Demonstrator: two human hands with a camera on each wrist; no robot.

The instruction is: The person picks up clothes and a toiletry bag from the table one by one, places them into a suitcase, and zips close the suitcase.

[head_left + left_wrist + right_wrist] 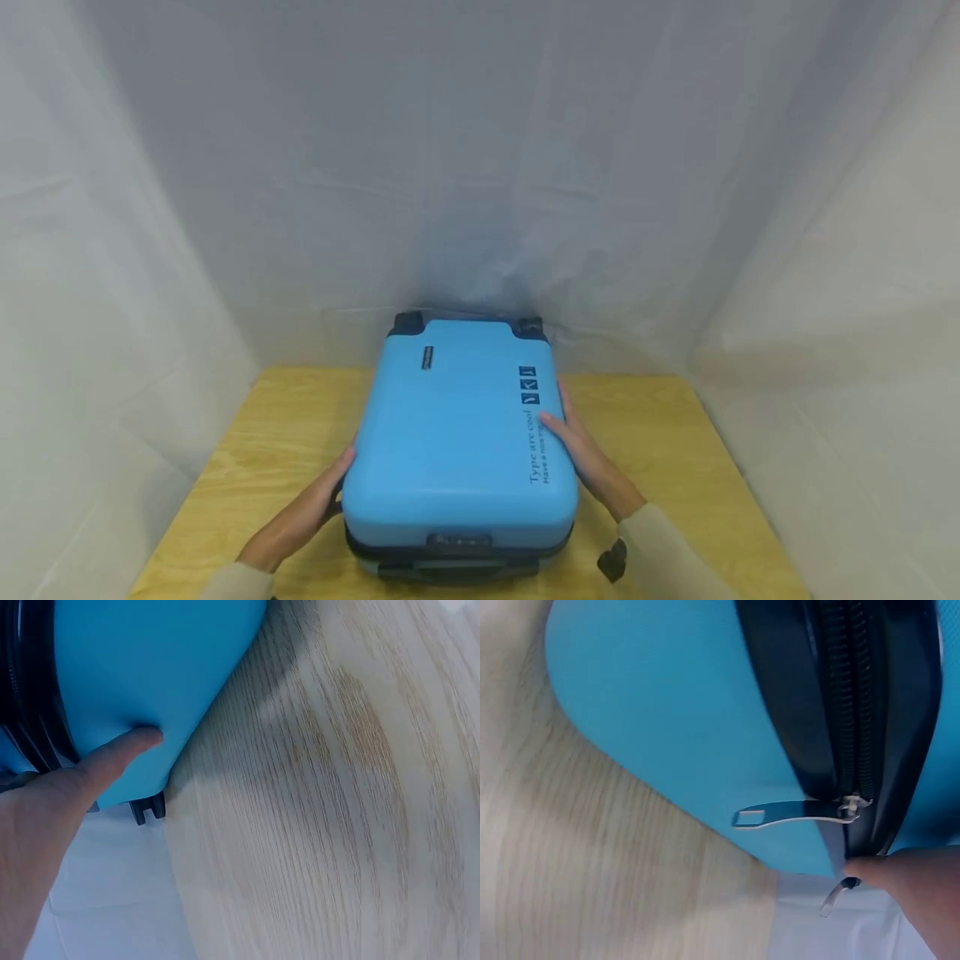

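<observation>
Suitcase (457, 433): bright blue hard shell, lying flat, centre of frame on the wooden table (277, 433); dark lettering along its right side, black wheels at far end, handle at near edge.
Left hand (311, 508): lower left of frame, fingers straight, pressed flat vs. the case's left side; nothing gripped.
Right hand (588, 458): right of centre, fingers spread flat on lid edge/side; no pinch.
Zip (851, 712): black, looks shut; metal pullers (795, 814) hang loose by a fingertip in wrist view.
Doing it well, I'd say: keep palms level & opposite, even pressure, fingers clear of the seam.
Backdrop (480, 167): white sheeting all round.
</observation>
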